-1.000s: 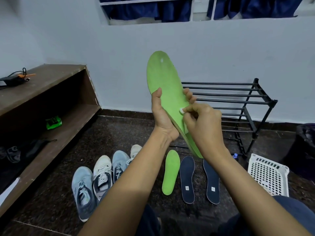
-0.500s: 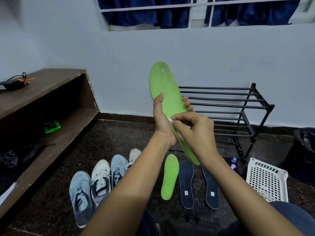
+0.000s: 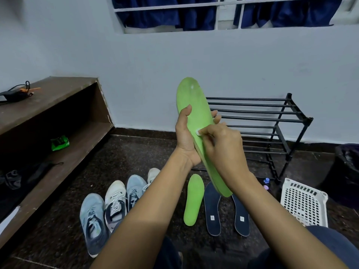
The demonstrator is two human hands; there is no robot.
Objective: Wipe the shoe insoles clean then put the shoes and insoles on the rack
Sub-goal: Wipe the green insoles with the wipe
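1. Left grip [image 3: 185, 140] holds the green insole [image 3: 192, 101] upright, above the floor [image 3: 136, 152].
2. Right grip [image 3: 223, 146] pinches a white wipe [image 3: 198, 131] against its face.
3. Sneakers [image 3: 114, 202] lie on the floor near the rack [image 3: 272, 121].

Held both bare forearms forward and upward, converging at mid-frame. Gripped the green insole [image 3: 192, 100] with the left hand [image 3: 186, 140], thumb straight up along its near edge, fingertips [image 3: 215, 114] curled round the far edge. Pinched a small white wipe [image 3: 198, 132] in the right hand [image 3: 223, 146], knuckles toward the camera, pressed against the insole's face.
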